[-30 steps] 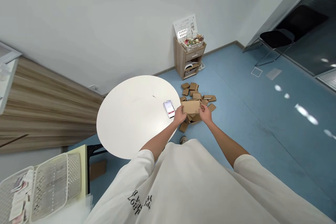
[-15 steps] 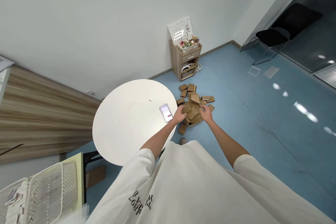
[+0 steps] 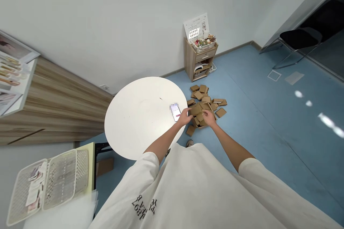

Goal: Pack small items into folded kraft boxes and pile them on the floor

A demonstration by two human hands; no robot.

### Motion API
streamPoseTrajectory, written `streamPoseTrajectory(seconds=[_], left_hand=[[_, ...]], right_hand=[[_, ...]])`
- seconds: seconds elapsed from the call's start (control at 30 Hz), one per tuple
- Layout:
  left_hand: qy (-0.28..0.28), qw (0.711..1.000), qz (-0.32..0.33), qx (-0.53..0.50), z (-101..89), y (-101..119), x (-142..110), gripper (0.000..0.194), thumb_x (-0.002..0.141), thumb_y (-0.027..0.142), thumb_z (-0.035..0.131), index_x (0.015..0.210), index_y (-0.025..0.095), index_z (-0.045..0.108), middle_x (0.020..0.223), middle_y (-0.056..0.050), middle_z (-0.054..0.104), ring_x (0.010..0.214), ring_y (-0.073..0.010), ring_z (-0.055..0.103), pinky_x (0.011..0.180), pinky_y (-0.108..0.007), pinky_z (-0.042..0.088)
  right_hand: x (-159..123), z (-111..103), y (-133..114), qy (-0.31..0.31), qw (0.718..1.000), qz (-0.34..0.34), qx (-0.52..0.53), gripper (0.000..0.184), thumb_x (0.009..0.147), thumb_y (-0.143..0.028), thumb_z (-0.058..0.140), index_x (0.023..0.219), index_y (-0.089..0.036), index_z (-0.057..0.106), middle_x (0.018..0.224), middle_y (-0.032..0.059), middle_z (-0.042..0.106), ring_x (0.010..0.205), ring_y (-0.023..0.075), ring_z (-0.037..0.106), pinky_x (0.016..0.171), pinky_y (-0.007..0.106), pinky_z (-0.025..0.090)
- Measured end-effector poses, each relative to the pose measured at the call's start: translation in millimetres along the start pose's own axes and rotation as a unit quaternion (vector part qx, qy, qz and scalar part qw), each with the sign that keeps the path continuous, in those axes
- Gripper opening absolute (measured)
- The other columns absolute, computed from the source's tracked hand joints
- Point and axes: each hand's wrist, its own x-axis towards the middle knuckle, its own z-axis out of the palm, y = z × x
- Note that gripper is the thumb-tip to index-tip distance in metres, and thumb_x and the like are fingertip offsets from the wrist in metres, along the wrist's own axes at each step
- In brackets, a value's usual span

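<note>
Between my two hands is a small brown cardboard box (image 3: 196, 110), raised above a heap of similar boxes. My left hand (image 3: 185, 116) is closed on its left side, thumb and fingers around the edge. At its right end, the fingers of my right hand (image 3: 209, 117) pinch the cardboard; whether they hold a flap or the edge is hard to see. Below lies the pile of small cardboard boxes (image 3: 198, 95), some spilling around an open carton (image 3: 203, 127) on the floor.
Left of the pile stands a round white table (image 3: 139, 114) with a phone (image 3: 176, 112) near its edge. A small wooden cabinet (image 3: 189, 61) bearing a basket (image 3: 204, 47) stands by the wall. White plastic baskets (image 3: 60, 182) sit at lower left. A black chair (image 3: 298, 39) is far right.
The box in my hands now lies flatter, and my right hand has moved closer to my left. A box lies farther out on the pile's right side. The view has shifted left.
</note>
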Motion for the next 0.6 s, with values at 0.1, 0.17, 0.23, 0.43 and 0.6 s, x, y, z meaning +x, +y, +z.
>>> streamPoseTrajectory(seconds=[0.1, 0.17, 0.23, 0.43, 0.6], left_hand=[[0.025, 1.0, -0.015, -0.003, -6.7, -9, -9, 0.052, 0.086, 0.022, 0.061, 0.137, 0.02, 0.054, 0.147, -0.011, 0.051, 0.138, -0.0286, 0.047, 0.117, -0.044, 0.037], [0.042, 0.999, -0.022, -0.004, -11.5, -16, -16, 0.052, 0.085, 0.02, 0.061, 0.137, 0.021, 0.055, 0.146, -0.011, 0.052, 0.137, -0.0282, 0.047, 0.117, -0.044, 0.038], [0.058, 0.998, -0.03, -0.012, -17.0, -25, -24, 0.053, 0.085, 0.019, 0.061, 0.137, 0.022, 0.054, 0.146, -0.011, 0.051, 0.137, -0.0278, 0.048, 0.116, -0.044, 0.039], [0.112, 0.991, -0.066, -0.039, -42.5, -50, -60, 0.06, 0.085, 0.02, 0.063, 0.143, 0.02, 0.049, 0.148, -0.013, 0.049, 0.136, -0.0294, 0.049, 0.115, -0.045, 0.04], [0.157, 0.979, -0.103, -0.076, -75.2, -70, -98, 0.064, 0.087, 0.022, 0.061, 0.148, 0.022, 0.043, 0.154, -0.012, 0.044, 0.135, -0.0289, 0.05, 0.11, -0.044, 0.044]], right_hand=[[0, 11, -11, -0.026, 1.0, -0.008, 0.004, 0.043, 0.089, -0.034, 0.052, 0.128, -0.02, 0.064, 0.131, 0.0114, 0.065, 0.12, 0.0281, 0.062, 0.104, 0.045, 0.05], [-1, 19, -20, -0.038, 0.999, -0.014, 0.007, 0.043, 0.089, -0.033, 0.052, 0.128, -0.02, 0.064, 0.133, 0.0115, 0.065, 0.12, 0.0277, 0.062, 0.104, 0.044, 0.049], [-2, 30, -29, -0.052, 0.998, -0.025, 0.009, 0.043, 0.088, -0.033, 0.053, 0.128, -0.02, 0.065, 0.134, 0.0117, 0.065, 0.122, 0.0277, 0.061, 0.105, 0.043, 0.049], [-9, 69, -57, -0.103, 0.993, -0.059, 0.01, 0.042, 0.088, -0.031, 0.053, 0.127, -0.019, 0.066, 0.131, 0.0123, 0.066, 0.119, 0.0271, 0.063, 0.103, 0.042, 0.05], [-17, 107, -89, -0.137, 0.986, -0.097, -0.019, 0.041, 0.088, -0.031, 0.054, 0.126, -0.02, 0.066, 0.13, 0.0109, 0.067, 0.117, 0.0261, 0.063, 0.1, 0.042, 0.051]])
